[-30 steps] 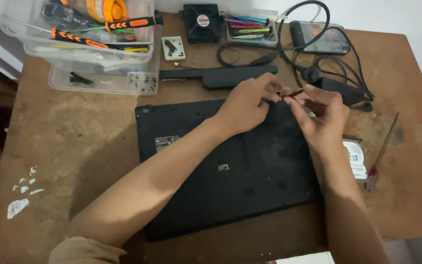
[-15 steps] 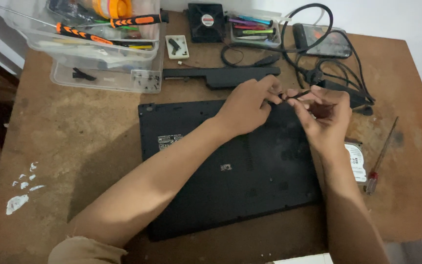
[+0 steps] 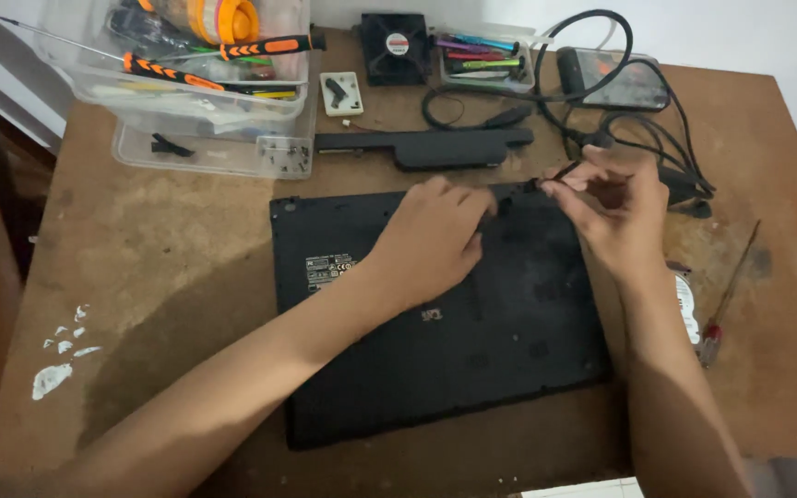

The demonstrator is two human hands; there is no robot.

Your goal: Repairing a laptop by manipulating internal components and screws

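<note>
The laptop (image 3: 435, 323) is being kept bottom-up in the middle of the wooden table (image 3: 140, 277), its black underside facing the camera. Its long black battery (image 3: 422, 148) is already lying apart, just beyond the rear edge, so that step is judged done; the bottom cover is still seated, so its removal is judged left. The left hand (image 3: 435, 240) is being pressed on the rear part of the case, fingers bent and close together. The right hand (image 3: 615, 212) is being held at the rear edge, fingertips pinched together on a small dark part (image 3: 560, 172); what it is cannot be told.

One laptop and one battery are being counted, one small fan (image 3: 396, 46), one drive (image 3: 689, 304) beside the right wrist, one red-handled screwdriver (image 3: 731, 295) to the right, two orange-handled screwdrivers (image 3: 223, 55) in the clear boxes (image 3: 205, 138), and a tangle of black cables (image 3: 629, 120).
</note>
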